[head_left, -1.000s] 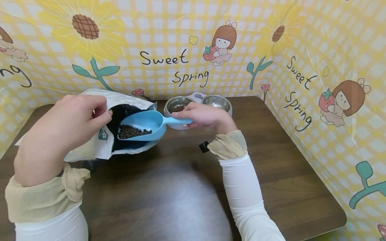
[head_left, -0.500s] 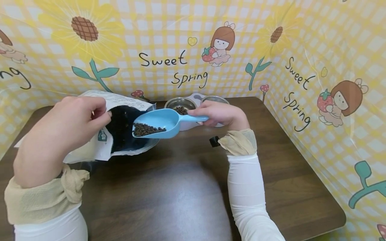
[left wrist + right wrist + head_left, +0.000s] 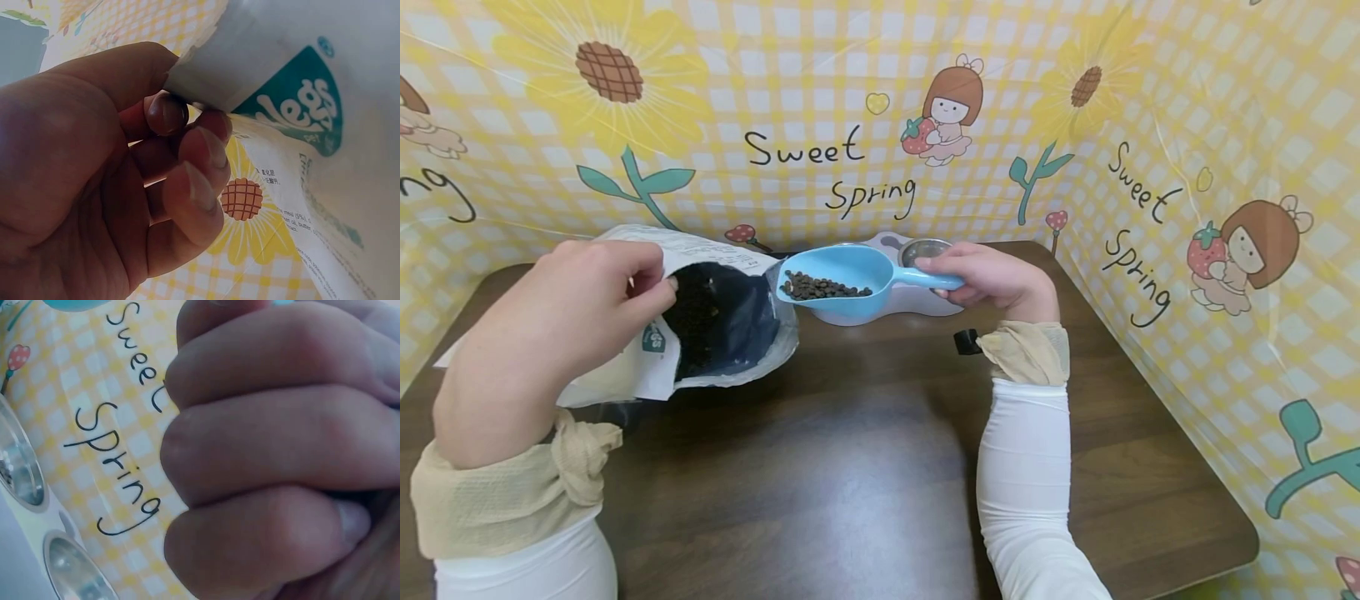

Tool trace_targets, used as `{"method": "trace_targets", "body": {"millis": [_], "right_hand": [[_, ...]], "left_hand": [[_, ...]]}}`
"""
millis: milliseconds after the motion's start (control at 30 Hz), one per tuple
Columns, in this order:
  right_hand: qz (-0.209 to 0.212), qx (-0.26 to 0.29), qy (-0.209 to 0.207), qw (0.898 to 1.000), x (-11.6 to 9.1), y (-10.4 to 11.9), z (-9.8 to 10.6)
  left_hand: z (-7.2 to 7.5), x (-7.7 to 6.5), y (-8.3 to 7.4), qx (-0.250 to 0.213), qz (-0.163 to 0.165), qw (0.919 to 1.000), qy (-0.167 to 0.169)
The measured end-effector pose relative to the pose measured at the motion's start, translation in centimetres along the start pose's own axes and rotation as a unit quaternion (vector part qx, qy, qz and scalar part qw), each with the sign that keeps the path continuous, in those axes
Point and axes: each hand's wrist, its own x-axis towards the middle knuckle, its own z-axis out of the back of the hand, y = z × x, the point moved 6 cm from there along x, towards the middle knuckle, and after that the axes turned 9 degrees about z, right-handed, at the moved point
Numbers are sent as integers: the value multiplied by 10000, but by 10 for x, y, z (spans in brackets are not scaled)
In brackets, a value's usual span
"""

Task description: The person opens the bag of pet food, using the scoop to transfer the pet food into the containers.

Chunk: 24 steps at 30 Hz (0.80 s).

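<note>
A blue scoop (image 3: 857, 268) with dark brown kibble (image 3: 823, 287) in it is held by its handle in my right hand (image 3: 1003, 279). It hovers in front of the left bowl of a white double pet feeder (image 3: 917, 300), its tip near the mouth of a white bag (image 3: 617, 371). My left hand (image 3: 561, 325) pinches the edge of that bag between thumb and fingers, as the left wrist view also shows. More kibble lies inside the bag's dark opening (image 3: 737, 321). The right metal bowl (image 3: 925, 248) is partly behind my right hand; the scoop hides most of the left one.
Everything stands on a dark wooden table (image 3: 820, 492). A yellow checked cloth (image 3: 805, 108) with flowers and lettering hangs behind and at the right side. A small black piece (image 3: 967, 342) sticks out at my right wrist.
My right hand has drawn the scoop of kibble out of the bag, rightward and slightly up, to the left bowl. The left hand and the bag have stayed in place.
</note>
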Motion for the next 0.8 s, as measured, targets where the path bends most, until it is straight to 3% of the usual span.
{"method": "trace_targets", "body": {"millis": [233, 433, 600, 800], "right_hand": [[1, 68, -245, 9997, -11, -5, 14], [-414, 60, -1016, 9939, -19, -11, 27], [-570, -92, -1585, 9857, -14, -14, 32], [-618, -468, -1844, 9798, -3, -21, 35]], "left_hand": [[0, 0, 0, 16, 7, 10000, 16], [1, 0, -1, 39, -17, 10000, 4], [1, 0, -1, 34, 9, 10000, 35], [1, -1, -1, -5, 25, 10000, 17]]}}
